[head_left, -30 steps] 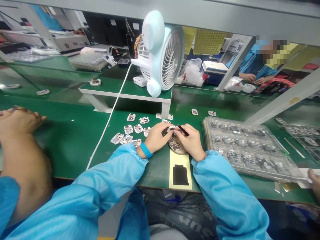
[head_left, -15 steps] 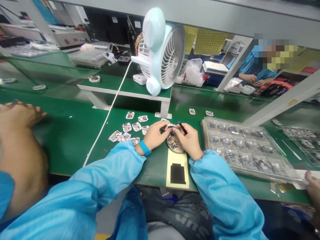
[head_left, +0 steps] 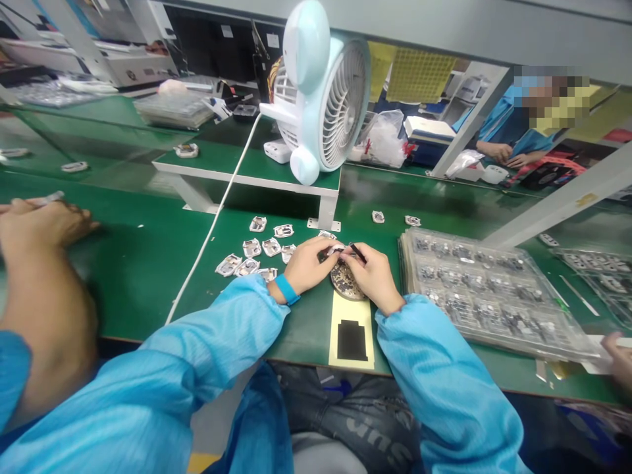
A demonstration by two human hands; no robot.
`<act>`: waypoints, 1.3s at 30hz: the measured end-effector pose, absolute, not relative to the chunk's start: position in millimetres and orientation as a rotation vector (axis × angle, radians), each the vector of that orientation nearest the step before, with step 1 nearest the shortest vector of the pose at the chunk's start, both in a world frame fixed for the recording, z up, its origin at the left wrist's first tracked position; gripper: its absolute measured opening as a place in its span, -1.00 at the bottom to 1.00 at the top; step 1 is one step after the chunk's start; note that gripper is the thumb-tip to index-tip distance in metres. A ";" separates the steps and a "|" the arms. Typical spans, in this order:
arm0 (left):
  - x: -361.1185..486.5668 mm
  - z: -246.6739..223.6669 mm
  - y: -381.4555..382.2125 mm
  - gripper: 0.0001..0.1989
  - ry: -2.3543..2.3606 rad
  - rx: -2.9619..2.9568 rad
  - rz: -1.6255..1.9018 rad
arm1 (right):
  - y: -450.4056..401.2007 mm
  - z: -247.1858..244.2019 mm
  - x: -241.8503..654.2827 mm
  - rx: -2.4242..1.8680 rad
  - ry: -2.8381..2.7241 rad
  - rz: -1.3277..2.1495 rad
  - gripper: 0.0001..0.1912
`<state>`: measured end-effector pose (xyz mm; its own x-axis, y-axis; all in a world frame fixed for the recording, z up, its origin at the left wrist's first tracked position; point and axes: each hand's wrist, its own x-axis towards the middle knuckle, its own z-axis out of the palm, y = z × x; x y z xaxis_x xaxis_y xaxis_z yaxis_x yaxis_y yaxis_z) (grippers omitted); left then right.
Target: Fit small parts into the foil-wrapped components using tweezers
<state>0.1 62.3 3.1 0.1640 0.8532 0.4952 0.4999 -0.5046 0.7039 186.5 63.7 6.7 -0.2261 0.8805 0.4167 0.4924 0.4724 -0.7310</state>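
My left hand (head_left: 312,264), with a blue band at its wrist, is closed on a small white part (head_left: 336,249) that its fingers mostly cover. My right hand (head_left: 371,273) pinches a black pen-like tool (head_left: 357,253), and its fingertips meet the left ones at the part. Beneath both hands lies a round speckled disc (head_left: 346,284). Under the disc's near edge is a pale yellow sheet (head_left: 336,336) bearing a black cut-out shape (head_left: 352,340). To the left, several small white housings (head_left: 251,248) with components inside are spread on the green mat.
Stacked clear trays of parts (head_left: 464,276) stand at the right. A light-blue fan (head_left: 320,99) sits on a low green stand (head_left: 237,161), its white cable (head_left: 212,227) crossing the mat. Another person's arm (head_left: 47,263) rests at left; another hand (head_left: 619,359) is at far right.
My hands stay together over the disc with only slight finger movement. The view has shifted a little. At left, the other person's hand now shows a pale thin object.
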 end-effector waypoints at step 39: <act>-9.0 -6.6 107.5 -0.38 1.900 2.321 0.748 | 52.7 20.4 187.5 -1.204 -1.408 0.543 -0.42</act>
<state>-9.0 107.5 -6.6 0.1277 0.9345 0.3323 0.9101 -0.2436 0.3352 187.5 52.7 20.4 0.1742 0.8781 0.4456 0.3518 0.3672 -0.8610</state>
